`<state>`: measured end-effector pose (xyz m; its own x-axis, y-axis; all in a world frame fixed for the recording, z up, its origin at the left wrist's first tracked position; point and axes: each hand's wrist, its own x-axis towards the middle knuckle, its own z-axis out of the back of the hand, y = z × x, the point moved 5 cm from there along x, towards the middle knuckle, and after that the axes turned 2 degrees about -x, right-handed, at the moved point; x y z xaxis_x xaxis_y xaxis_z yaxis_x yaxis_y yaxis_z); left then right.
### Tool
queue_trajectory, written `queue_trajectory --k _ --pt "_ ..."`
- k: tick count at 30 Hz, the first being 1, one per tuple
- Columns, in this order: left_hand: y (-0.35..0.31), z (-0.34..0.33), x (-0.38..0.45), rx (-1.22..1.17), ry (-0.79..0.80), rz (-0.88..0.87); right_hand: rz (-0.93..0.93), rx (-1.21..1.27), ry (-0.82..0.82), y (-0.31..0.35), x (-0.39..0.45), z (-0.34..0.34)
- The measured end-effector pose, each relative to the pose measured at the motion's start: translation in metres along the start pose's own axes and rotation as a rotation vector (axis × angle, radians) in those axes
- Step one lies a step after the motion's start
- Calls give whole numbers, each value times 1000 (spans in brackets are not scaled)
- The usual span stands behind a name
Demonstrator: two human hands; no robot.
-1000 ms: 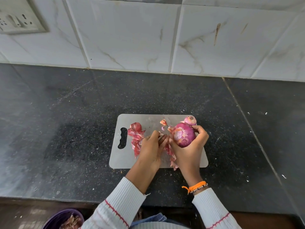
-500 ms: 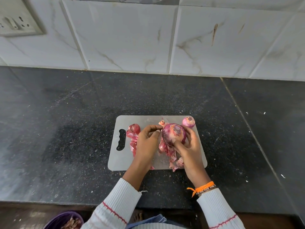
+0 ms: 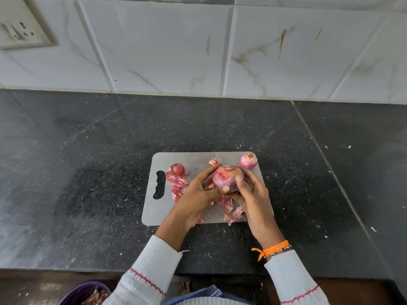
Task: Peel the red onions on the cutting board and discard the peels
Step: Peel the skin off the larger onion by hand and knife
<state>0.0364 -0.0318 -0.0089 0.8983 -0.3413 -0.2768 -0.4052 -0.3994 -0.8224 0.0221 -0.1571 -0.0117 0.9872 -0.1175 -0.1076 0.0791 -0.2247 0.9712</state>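
A large red onion (image 3: pixel 226 178) is held just above the grey cutting board (image 3: pixel 193 159), cut end up. My left hand (image 3: pixel 198 194) wraps its left side with the thumb pressed on its front. My right hand (image 3: pixel 253 192) cups its right side with the thumb on the skin. A small peeled onion (image 3: pixel 248 160) rests at the board's far right corner. A piece of onion with skin (image 3: pixel 176 169) lies by the board's handle slot. Loose red peels (image 3: pixel 179 187) are piled left of my hands, and more peels (image 3: pixel 234 213) lie under them near the board's front edge.
The board lies on a dark speckled stone counter (image 3: pixel 88 172) below a white tiled wall (image 3: pixel 165 47). A wall socket (image 3: pixel 19 31) is at the top left. A purple bin (image 3: pixel 83 293) holding peels stands on the floor at the lower left.
The onion has been turned in my hands, so its cut end now faces up. My left hand has moved from pulling peel to gripping the onion's left side.
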Motion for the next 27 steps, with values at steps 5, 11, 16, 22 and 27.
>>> queue_trajectory --k 5,11,16,22,27 --pt "6 4 0 -235 -88 99 25 63 -31 2 -2 4" --pt "8 3 -2 -382 -114 191 31 -103 -142 0 2 16" --pt "8 6 -1 -395 -153 202 73 -298 -177 -1 4 18" --pt "15 10 3 -206 -205 235 209 -635 -168 10 2 13" --pt "11 7 2 -234 -162 239 198 -762 -154 6 7 17"
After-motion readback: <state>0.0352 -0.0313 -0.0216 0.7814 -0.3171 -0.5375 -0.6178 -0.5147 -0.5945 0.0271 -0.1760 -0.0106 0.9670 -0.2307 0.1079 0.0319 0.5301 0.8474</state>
